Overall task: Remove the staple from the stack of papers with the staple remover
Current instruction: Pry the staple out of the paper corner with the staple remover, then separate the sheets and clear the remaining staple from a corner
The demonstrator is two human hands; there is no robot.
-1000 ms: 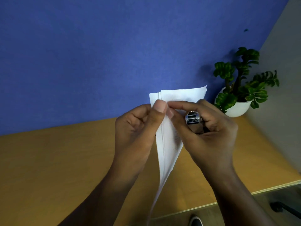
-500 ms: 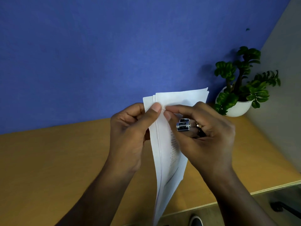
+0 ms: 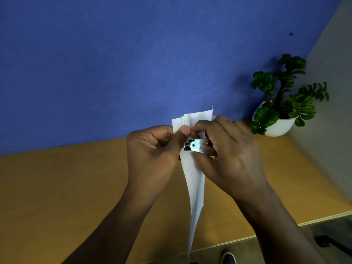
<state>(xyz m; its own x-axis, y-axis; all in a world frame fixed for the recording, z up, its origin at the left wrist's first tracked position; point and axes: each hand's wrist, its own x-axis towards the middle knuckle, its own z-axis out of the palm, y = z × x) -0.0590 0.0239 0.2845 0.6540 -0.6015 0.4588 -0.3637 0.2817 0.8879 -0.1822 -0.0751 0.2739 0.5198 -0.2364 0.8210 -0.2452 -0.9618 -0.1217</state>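
- Stack of white paper sheets (image 3: 194,180): held upright and edge-on above the tan wooden desk (image 3: 57,187), its top corner pinched between both hands.
- Left hand (image 3: 152,149): thumb and curled fingers pinch the corner.
- Right hand (image 3: 230,155): grips the small silver metal staple remover (image 3: 195,145) against the sheets.
- Green plant in a white pot (image 3: 280,103): stands at the desk's far right.

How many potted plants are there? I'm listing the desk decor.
1: the potted plant stands at the desk's far right corner by the blue wall.
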